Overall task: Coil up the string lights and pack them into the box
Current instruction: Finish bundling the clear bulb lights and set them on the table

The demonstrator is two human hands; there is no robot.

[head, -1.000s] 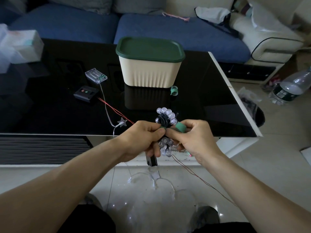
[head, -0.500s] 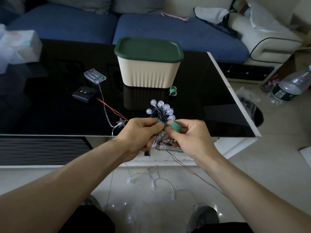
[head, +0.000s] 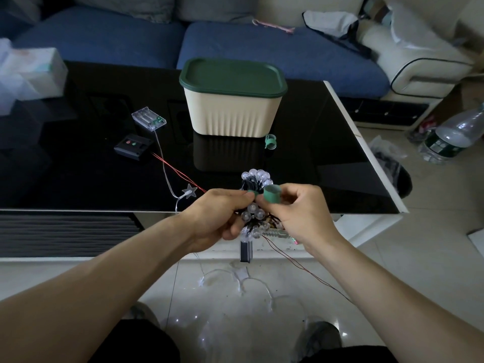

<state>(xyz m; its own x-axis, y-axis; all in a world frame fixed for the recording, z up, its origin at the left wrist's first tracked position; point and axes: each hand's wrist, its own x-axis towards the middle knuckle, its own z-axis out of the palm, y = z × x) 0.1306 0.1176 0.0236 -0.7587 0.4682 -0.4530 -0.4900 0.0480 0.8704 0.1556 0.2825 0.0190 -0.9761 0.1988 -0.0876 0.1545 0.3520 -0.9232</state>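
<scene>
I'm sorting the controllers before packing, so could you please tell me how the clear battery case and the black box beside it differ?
The clear battery case is see-through, showing its battery slots; the black box is opaque, with a red and a green dot on top. The clear battery case trails a pale cable, the black box thin red wires. The clear battery case lies farther back. Both rest flat on the black table, untouched.

Glossy black table (head: 301,153); ribbed plastic box (head: 230,113)

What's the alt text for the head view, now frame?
Two hands hold a coiled bundle of globe string lights at the near edge of a black glass table: left hand grips the bundle, right hand pinches a green tape roll. Behind stands a cream box, its green lid on.
</scene>
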